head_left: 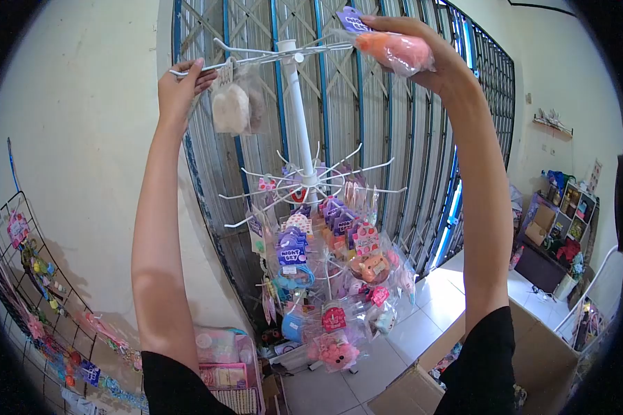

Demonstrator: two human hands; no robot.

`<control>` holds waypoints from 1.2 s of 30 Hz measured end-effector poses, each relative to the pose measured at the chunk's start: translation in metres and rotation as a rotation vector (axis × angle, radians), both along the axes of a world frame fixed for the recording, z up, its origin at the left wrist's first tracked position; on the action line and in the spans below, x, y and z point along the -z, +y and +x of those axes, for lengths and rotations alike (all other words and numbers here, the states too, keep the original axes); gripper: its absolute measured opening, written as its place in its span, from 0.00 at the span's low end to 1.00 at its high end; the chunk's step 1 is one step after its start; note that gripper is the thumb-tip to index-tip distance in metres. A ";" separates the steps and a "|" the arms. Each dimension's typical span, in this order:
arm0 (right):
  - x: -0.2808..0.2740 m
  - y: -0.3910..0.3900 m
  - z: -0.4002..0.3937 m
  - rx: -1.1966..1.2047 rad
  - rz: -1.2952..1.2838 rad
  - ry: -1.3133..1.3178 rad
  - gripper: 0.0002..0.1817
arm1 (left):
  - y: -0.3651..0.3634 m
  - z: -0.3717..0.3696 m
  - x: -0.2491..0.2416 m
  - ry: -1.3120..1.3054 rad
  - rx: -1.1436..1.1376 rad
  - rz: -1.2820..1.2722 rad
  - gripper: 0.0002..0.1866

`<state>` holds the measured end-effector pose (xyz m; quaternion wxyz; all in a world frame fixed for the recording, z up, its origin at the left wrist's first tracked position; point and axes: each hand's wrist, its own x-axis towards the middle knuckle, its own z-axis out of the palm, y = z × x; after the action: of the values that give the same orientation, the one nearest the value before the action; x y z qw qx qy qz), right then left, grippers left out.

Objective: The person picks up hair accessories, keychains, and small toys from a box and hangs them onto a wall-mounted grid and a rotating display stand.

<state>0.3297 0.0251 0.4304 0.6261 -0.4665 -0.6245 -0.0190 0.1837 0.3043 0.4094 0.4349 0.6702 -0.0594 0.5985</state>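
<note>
At the top left, my left hand [181,86] pinches the tip of a white hook arm on the white display rack [298,111]. A clear packet with whitish round items [232,108] hangs from that arm, just right of my fingers. My right hand [429,55] is raised at the top right, wrapped round a clear packet with a pink-orange item [398,52]. Its purple header card [353,20] points up and left, beside the ends of the top hooks. Lower hooks of the rack carry many packaged items, among them a blue one [293,256].
A folding metal gate [339,104] stands behind the rack. Accessories hang on a black wire grid [45,277] at the left. Pink trays [225,377] sit below, an open cardboard box [540,353] is at the lower right, and shelves [561,221] stand further back.
</note>
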 end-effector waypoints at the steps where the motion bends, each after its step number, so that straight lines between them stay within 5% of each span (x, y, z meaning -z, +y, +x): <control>1: 0.002 0.000 -0.001 0.010 -0.002 0.023 0.18 | 0.000 0.000 0.000 -0.001 0.005 0.002 0.16; 6: 0.003 -0.002 0.007 -0.125 -0.038 0.018 0.18 | 0.004 0.002 -0.002 -0.008 -0.006 0.008 0.15; 17: 0.022 0.032 -0.012 0.407 -0.062 -0.131 0.19 | 0.005 0.001 -0.001 -0.018 0.029 0.024 0.15; 23: 0.022 0.078 0.014 0.388 0.006 -0.014 0.16 | -0.003 0.004 0.007 -0.007 0.008 -0.017 0.17; 25: 0.022 0.089 0.018 0.487 0.040 -0.058 0.16 | -0.012 0.008 0.013 -0.270 -0.686 0.011 0.23; 28: 0.029 0.094 0.009 0.547 0.066 -0.063 0.17 | -0.027 0.008 0.018 -0.473 -0.742 0.290 0.28; 36: 0.048 0.065 0.018 0.686 0.094 -0.318 0.20 | -0.017 0.024 0.004 -0.405 -0.805 0.237 0.42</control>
<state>0.3478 0.0902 0.3820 0.4995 -0.6105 -0.5197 -0.3283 0.2079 0.2871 0.4049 0.0681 0.5545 0.0536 0.8277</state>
